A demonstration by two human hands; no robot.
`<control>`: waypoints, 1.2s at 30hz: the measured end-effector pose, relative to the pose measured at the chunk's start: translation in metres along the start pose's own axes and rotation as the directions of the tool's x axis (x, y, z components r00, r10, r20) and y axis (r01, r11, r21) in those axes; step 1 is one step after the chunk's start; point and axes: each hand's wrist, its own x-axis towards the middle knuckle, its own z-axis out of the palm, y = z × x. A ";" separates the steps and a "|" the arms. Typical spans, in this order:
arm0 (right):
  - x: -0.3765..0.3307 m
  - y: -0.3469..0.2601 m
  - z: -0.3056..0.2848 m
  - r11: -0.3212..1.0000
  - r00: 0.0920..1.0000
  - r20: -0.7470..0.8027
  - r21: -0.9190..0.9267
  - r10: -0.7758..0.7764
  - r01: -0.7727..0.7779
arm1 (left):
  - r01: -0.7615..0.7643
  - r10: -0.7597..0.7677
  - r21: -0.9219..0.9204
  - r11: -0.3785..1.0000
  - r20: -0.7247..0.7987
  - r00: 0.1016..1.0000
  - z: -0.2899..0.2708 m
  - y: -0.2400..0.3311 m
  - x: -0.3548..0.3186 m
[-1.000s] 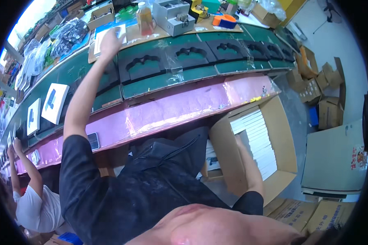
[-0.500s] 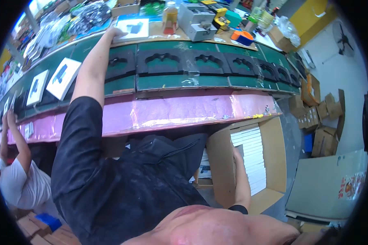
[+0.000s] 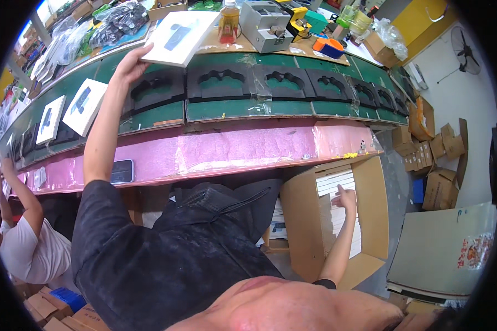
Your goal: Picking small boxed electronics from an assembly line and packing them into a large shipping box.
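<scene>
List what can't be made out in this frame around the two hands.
- Head view: left hand at the white flat box; fingers behind it hidden, grip unclear.
- Right hand in the cardboard carton over stacked white boxes; too small to tell contact.
- Carton's bottom hidden by the forearm.

A worker's left hand (image 3: 128,62) grips the lower edge of a flat white box (image 3: 180,30) above the green belt (image 3: 165,115) of an assembly line, where black foam trays (image 3: 222,81) sit in a row. The right hand (image 3: 345,197) reaches down into an open cardboard carton (image 3: 298,220) beside the pink-fronted table (image 3: 243,149), fingers touching the stacked white boxes (image 3: 337,187) inside. A dark phone (image 3: 121,171) lies on the pink ledge. Two more white boxes (image 3: 84,106) ride the belt at left, near a co-worker in a white shirt (image 3: 30,254). Beyond the belt stand a bottle (image 3: 229,23) and a grey machine (image 3: 265,25).
</scene>
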 end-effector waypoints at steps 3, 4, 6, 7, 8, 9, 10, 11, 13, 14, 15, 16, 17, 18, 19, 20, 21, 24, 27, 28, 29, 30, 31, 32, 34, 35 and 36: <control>-0.017 -0.040 -0.005 0.978 0.974 -0.088 -0.014 -0.209 0.209 | 0.005 0.001 -0.061 0.998 0.094 0.996 0.023 -0.015 -0.029; -0.024 -0.060 -0.005 0.955 0.950 -0.111 -0.090 -0.292 0.283 | 0.007 0.002 -0.076 0.997 0.126 0.992 0.037 -0.017 -0.042; -0.051 -0.108 0.001 0.894 0.880 -0.173 -0.174 -0.442 0.414 | 0.010 0.011 -0.107 0.994 0.190 0.982 0.051 -0.026 -0.051; -0.074 -0.134 0.007 0.867 0.839 -0.221 -0.181 -0.497 0.465 | 0.001 0.014 -0.061 0.998 0.238 0.971 0.067 -0.029 -0.055; -0.095 -0.157 0.014 0.863 0.834 -0.222 -0.089 -0.504 0.498 | -0.015 0.019 -0.014 1.000 0.290 0.957 0.086 -0.032 -0.060; -0.109 -0.178 0.022 0.846 0.825 -0.221 0.005 -0.519 0.533 | -0.028 0.033 -0.020 0.999 0.320 0.947 0.099 -0.038 -0.063; -0.116 -0.190 0.029 0.772 0.763 -0.187 0.038 -0.618 0.634 | -0.023 0.031 -0.026 0.999 0.342 0.939 0.120 -0.045 -0.070; -0.140 -0.215 0.035 0.735 0.750 -0.127 0.147 -0.650 0.662 | -0.021 0.030 -0.030 0.999 0.362 0.932 0.142 -0.050 -0.078; -0.152 -0.236 0.054 0.586 0.685 -0.042 0.481 -0.728 0.652 | 0.021 -0.015 -0.013 1.000 0.375 0.927 0.180 -0.061 -0.094; -0.162 -0.250 0.063 0.487 0.621 -0.045 0.576 -0.783 0.656 | 0.033 -0.029 -0.003 0.999 0.390 0.920 0.193 -0.069 -0.101; -0.175 -0.264 0.067 0.388 0.555 -0.056 0.658 -0.830 0.645 | 0.035 -0.020 -0.029 0.999 0.394 0.919 0.210 -0.078 -0.109; -0.188 -0.275 0.068 0.371 0.568 -0.038 0.722 -0.822 0.585 | 0.038 -0.019 -0.040 0.998 0.401 0.916 0.219 -0.090 -0.113; -0.181 -0.271 0.070 0.329 0.586 -0.045 0.791 -0.809 0.515 | 0.048 -0.034 -0.025 0.999 0.413 0.910 0.236 -0.095 -0.123; -0.174 -0.270 0.073 0.283 0.601 -0.044 0.853 -0.798 0.438 | 0.089 -0.066 -0.032 0.996 0.440 0.895 0.249 -0.100 -0.132; -0.173 -0.269 0.075 0.243 0.651 -0.160 0.841 -0.742 0.484 | 0.013 -0.009 -0.004 1.000 0.473 0.881 0.254 -0.114 -0.133; -0.174 -0.268 0.072 0.223 0.689 -0.186 0.860 -0.701 0.459 | 0.010 -0.038 0.058 0.998 0.496 0.868 0.265 -0.116 -0.140; -0.177 -0.266 0.068 0.201 0.724 -0.209 0.878 -0.657 0.435 | -0.008 -0.054 0.120 0.993 0.508 0.860 0.275 -0.113 -0.148; -0.180 -0.246 0.046 0.239 0.746 -0.233 0.852 -0.623 0.466 | -0.019 -0.153 0.275 0.961 0.589 0.793 0.278 -0.121 -0.152; -0.184 -0.205 0.011 0.354 0.826 -0.287 0.799 -0.486 0.486 | -0.088 -0.204 0.394 0.915 0.640 0.741 0.274 -0.136 -0.155; -0.187 -0.193 0.000 0.364 0.839 -0.340 0.784 -0.425 0.502 | -0.172 -0.170 0.417 0.893 0.664 0.728 0.264 -0.148 -0.156; -0.188 -0.176 -0.015 0.399 0.828 -0.395 0.739 -0.398 0.543 | -0.286 -0.140 0.493 0.822 0.661 0.737 0.256 -0.162 -0.154; -0.183 -0.152 -0.029 0.460 0.822 -0.450 0.682 -0.348 0.568 | -0.402 -0.134 0.618 0.676 0.639 0.757 0.253 -0.164 -0.160; -0.180 -0.132 -0.041 0.505 0.824 -0.498 0.655 -0.272 0.563 | -0.547 -0.029 0.608 0.576 0.684 0.729 0.246 -0.173 -0.164; -0.176 -0.107 -0.052 0.585 0.809 -0.532 0.583 -0.249 0.564 | -0.551 -0.047 0.630 0.547 0.681 0.731 0.240 -0.179 -0.168; -0.186 -0.075 -0.074 0.831 0.793 -0.587 0.349 -0.166 0.433 | -0.607 -0.067 0.638 0.474 0.713 0.698 0.231 -0.192 -0.172; -0.186 -0.059 -0.078 0.830 0.788 -0.598 0.360 -0.145 0.426 | -0.574 -0.113 0.669 0.472 0.691 0.714 0.232 -0.196 -0.176; -0.183 -0.044 -0.080 0.893 0.770 -0.616 0.239 -0.165 0.382 | -0.594 -0.100 0.648 0.476 0.711 0.696 0.227 -0.205 -0.178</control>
